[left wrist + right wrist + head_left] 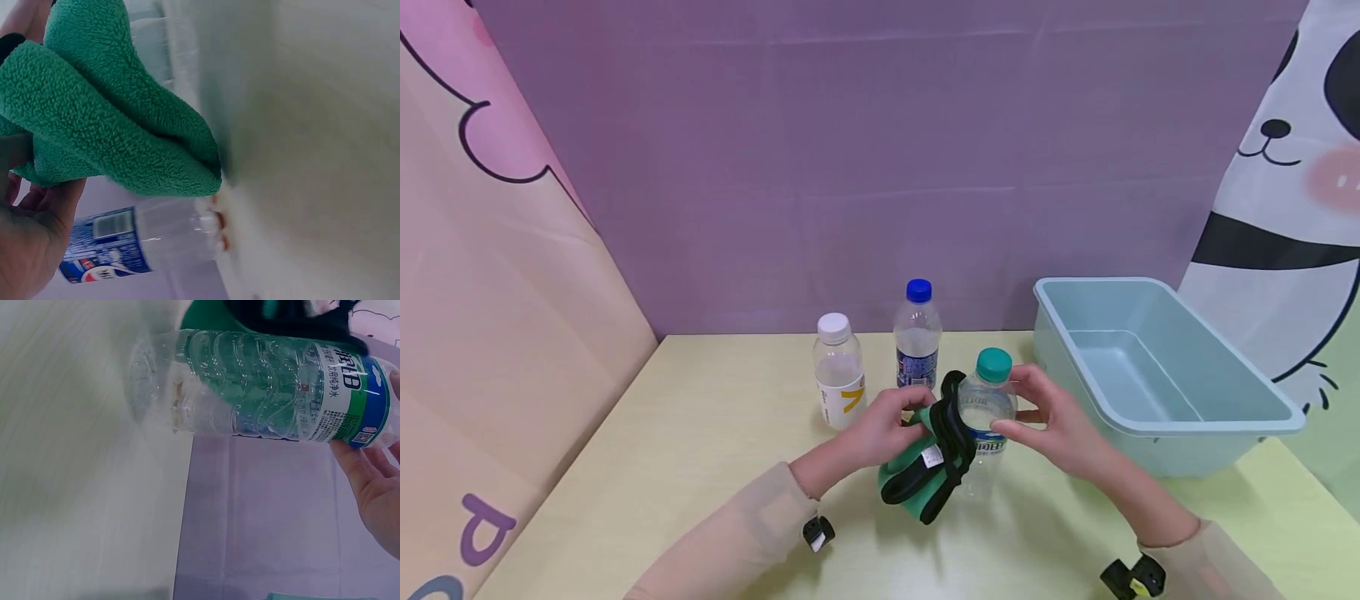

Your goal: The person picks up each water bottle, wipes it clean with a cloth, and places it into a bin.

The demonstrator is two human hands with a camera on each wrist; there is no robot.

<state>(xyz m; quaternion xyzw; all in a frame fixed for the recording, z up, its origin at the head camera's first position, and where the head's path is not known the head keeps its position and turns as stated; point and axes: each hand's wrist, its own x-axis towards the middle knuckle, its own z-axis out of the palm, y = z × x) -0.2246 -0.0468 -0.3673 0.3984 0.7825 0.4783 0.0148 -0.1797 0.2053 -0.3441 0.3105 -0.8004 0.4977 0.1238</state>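
Note:
My left hand (883,427) grips a folded green towel (106,119) with black edging and a small white tag, held above the table. Just right of it stands a clear plastic bottle (987,404) with a teal cap, upright. My right hand (1063,429) holds this bottle near its label, thumb on the near side and fingers behind. Beads of water show on the bottle's wall in the right wrist view. In the head view the towel's black edge overlaps the bottle's left side.
Behind my hands stand a clear bottle (917,329) with a blue cap and label, and a shorter bottle (838,367) with a white cap. A light blue plastic tub (1195,428) sits at the right. A purple cloth backdrop (887,167) hangs along the table's far edge.

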